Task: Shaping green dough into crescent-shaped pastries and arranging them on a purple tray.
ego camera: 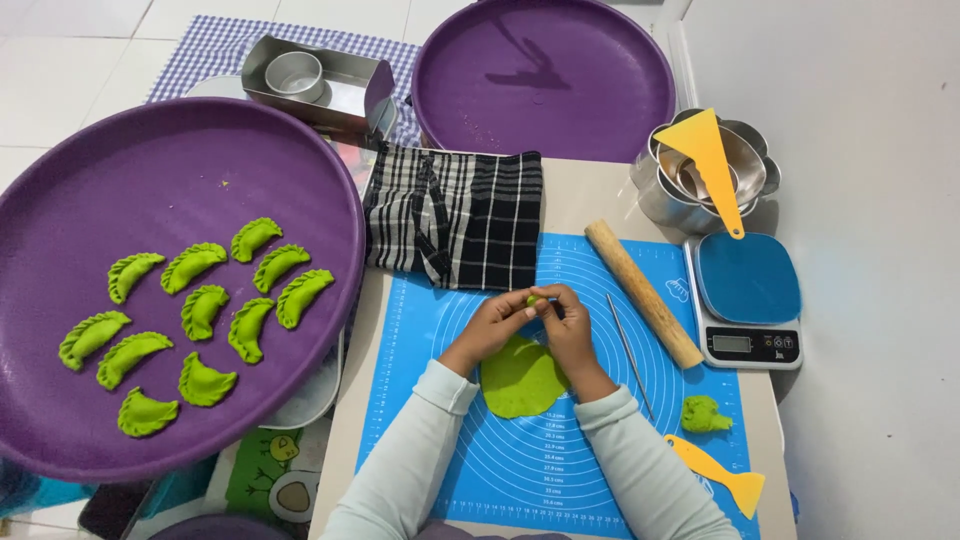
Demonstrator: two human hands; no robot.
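My left hand (492, 326) and my right hand (566, 322) meet over a blue silicone mat (480, 470), both pinching a small bit of green dough (533, 299) between the fingertips. Just below the hands a flat round sheet of green dough (520, 382) lies on the mat, partly hidden by my wrists. Both sleeves are pale mint. A lump of green dough scraps (705, 413) sits at the mat's right edge.
A large purple tray (300, 170) on the left holds several green crimped dumplings (203, 313). Near the mat: checked cloth (455, 215), wooden rolling pin (642, 292), thin metal rod (627, 350), kitchen scale (748, 300), yellow scraper (718, 472), metal bowls with a yellow scraper (710, 165), second purple tray (545, 75).
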